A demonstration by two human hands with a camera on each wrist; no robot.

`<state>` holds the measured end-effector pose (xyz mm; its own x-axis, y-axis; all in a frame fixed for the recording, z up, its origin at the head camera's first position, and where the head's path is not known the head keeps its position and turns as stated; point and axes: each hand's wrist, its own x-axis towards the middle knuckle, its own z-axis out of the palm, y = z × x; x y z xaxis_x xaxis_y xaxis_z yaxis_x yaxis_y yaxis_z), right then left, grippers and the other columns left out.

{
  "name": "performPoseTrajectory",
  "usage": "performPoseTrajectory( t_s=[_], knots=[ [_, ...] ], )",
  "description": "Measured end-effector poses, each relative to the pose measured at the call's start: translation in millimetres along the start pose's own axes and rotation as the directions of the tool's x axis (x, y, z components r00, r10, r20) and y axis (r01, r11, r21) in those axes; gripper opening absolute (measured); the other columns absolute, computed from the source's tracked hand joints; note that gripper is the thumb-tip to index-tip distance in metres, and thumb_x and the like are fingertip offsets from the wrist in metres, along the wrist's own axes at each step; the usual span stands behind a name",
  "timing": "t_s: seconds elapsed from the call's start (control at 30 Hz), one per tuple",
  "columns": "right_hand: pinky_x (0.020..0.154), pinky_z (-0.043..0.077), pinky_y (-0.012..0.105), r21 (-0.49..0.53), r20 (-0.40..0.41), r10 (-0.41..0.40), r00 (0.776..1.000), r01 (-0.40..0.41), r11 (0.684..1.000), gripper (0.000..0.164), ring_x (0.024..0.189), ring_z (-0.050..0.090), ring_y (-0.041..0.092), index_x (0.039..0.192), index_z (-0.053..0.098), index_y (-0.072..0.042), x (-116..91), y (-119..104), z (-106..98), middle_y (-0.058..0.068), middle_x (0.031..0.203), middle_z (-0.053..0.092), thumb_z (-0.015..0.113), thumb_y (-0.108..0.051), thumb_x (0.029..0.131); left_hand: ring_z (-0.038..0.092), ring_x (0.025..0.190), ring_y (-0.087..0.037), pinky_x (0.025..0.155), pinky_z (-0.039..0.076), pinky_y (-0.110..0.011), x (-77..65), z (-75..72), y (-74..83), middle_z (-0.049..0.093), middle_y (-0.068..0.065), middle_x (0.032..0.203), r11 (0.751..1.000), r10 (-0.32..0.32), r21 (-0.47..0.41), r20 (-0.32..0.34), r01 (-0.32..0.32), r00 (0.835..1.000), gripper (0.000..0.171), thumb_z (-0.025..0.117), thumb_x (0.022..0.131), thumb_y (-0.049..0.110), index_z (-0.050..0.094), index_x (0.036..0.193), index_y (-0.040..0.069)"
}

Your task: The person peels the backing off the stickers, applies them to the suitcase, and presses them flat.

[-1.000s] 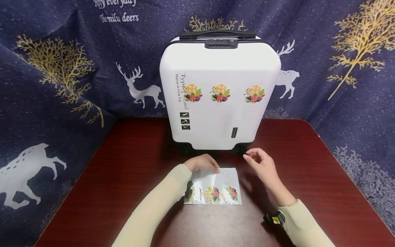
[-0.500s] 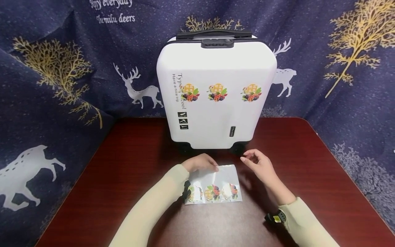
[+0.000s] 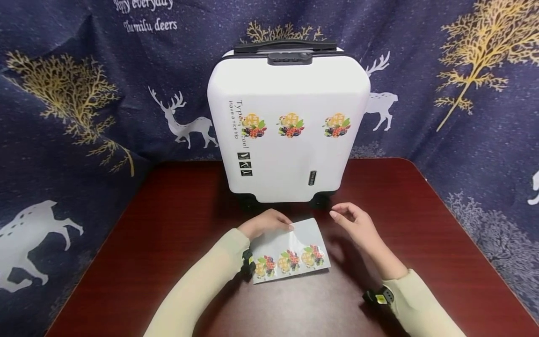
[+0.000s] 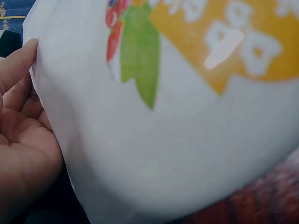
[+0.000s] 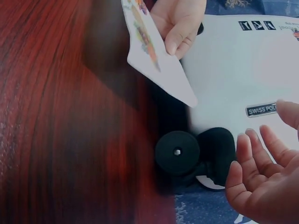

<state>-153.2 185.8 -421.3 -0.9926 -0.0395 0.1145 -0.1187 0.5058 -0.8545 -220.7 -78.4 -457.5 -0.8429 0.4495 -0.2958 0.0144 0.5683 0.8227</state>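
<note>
Well, suitcase closed, contents hidden; hands near, left pinching sticker sheet.

Left hand pinching fruit-sticker sheet at its far edge, right hand, fingers bent, apart from the sheet, white wheeled suitcase upright beyond both hands' fingers, dark-red table beneath them.
</note>
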Motion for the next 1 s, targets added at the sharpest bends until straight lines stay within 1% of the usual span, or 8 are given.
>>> performPoseTrajectory(
  t_s=[0.1,0.27,0.33,0.47,0.57,0.67,0.8,1.0],
  knots=[
    [0.08,0.05,0.016,0.015,0.01,0.005,1.0,-0.005,1.0,0.035,0.091,0.058,-0.01,0.119,0.063,-0.003,-2.5,-2.9,-2.5,0.017,0.116,0.067,0.063,-0.03,0.097,0.061,0.085,-0.01,0.078,0.047,-0.022,-3.3,-1.5,0.1,0.073,-0.009,0.11,1.0,0.004,-0.031,0.004,-0.003,1.0,0.025,0.072,0.089,0.021,0.075,0.108,0.005],
    [0.083,0.049,0.014,0.049,0.012,-0.004,1.0,0.003,0.999,0.035,0.094,0.058,-0.012,0.121,0.062,-0.003,-6.6,-8.6,-6.9,0.017,0.117,0.067,0.062,-0.028,0.098,0.061,0.066,-0.008,0.062,0.049,-0.022,-10.3,-7.3,2.2,0.075,-0.006,0.093,0.993,0.013,-0.117,-0.024,-0.015,1.0,0.024,0.072,0.089,0.021,0.075,0.106,0.005],
    [0.083,0.05,0.013,0.084,0.013,-0.014,1.0,0.012,0.996,0.035,0.095,0.058,-0.012,0.123,0.061,-0.002,-8.4,-10.2,-8.4,0.013,0.115,0.068,0.062,-0.027,0.098,0.061,0.065,-0.008,0.062,0.05,-0.022,-13.7,-10.3,4.6,0.075,-0.005,0.09,0.988,0.022,-0.152,-0.041,-0.028,0.999,0.024,0.071,0.09,0.02,0.075,0.107,0.003],
    [0.083,0.051,0.011,0.207,0.029,-0.052,0.998,0.044,0.977,0.036,0.097,0.061,-0.012,0.126,0.056,0.006,-13.4,-11.7,-10.7,-0.012,0.106,0.068,0.058,-0.018,0.1,0.059,0.072,-0.005,0.07,0.048,-0.02,-21.3,-15.5,10.1,0.075,-0.006,0.097,0.975,0.03,-0.218,-0.083,-0.047,0.996,0.025,0.07,0.091,0.017,0.073,0.109,0.0],
    [0.081,0.052,0.012,0.279,0.03,-0.084,0.996,0.073,0.958,0.035,0.097,0.062,-0.011,0.127,0.052,0.011,-17.6,-12.8,-11.6,-0.026,0.101,0.065,0.054,-0.012,0.101,0.058,0.076,-0.005,0.073,0.047,-0.02,-26.5,-17.7,14.0,0.074,-0.005,0.101,0.959,0.036,-0.274,-0.129,-0.07,0.991,0.027,0.068,0.092,0.016,0.071,0.111,-0.003],
    [0.08,0.052,0.013,0.304,0.012,-0.101,0.995,0.092,0.948,0.034,0.097,0.063,-0.01,0.127,0.052,0.011,-20.2,-14.3,-11.4,-0.026,0.102,0.065,0.053,-0.011,0.101,0.058,0.074,-0.005,0.07,0.048,-0.022,-30.5,-18.1,18.4,0.073,-0.001,0.094,0.936,0.027,-0.341,-0.186,-0.091,0.982,0.028,0.067,0.093,0.015,0.07,0.111,-0.005],
    [0.082,0.052,0.013,0.338,-0.009,-0.106,0.994,0.103,0.936,0.031,0.1,0.063,-0.009,0.125,0.053,0.009,-20.8,-15.5,-8.5,-0.023,0.104,0.067,0.054,-0.01,0.101,0.059,0.074,-0.004,0.07,0.048,-0.021,-34.8,-17.0,24.6,0.072,0.005,0.089,0.902,0.004,-0.416,-0.264,-0.118,0.965,0.028,0.067,0.092,0.014,0.069,0.111,-0.006],
    [0.086,0.051,0.012,0.385,-0.056,-0.117,0.992,0.129,0.914,0.028,0.103,0.061,-0.008,0.124,0.056,0.006,-20.5,-15.8,-1.6,-0.023,0.106,0.067,0.053,-0.008,0.1,0.059,0.079,-0.005,0.074,0.048,-0.022,-40.1,-15.2,33.5,0.071,0.006,0.09,0.867,0.0,-0.472,-0.323,-0.161,0.946,0.027,0.068,0.091,0.013,0.069,0.111,-0.005]
  ],
)
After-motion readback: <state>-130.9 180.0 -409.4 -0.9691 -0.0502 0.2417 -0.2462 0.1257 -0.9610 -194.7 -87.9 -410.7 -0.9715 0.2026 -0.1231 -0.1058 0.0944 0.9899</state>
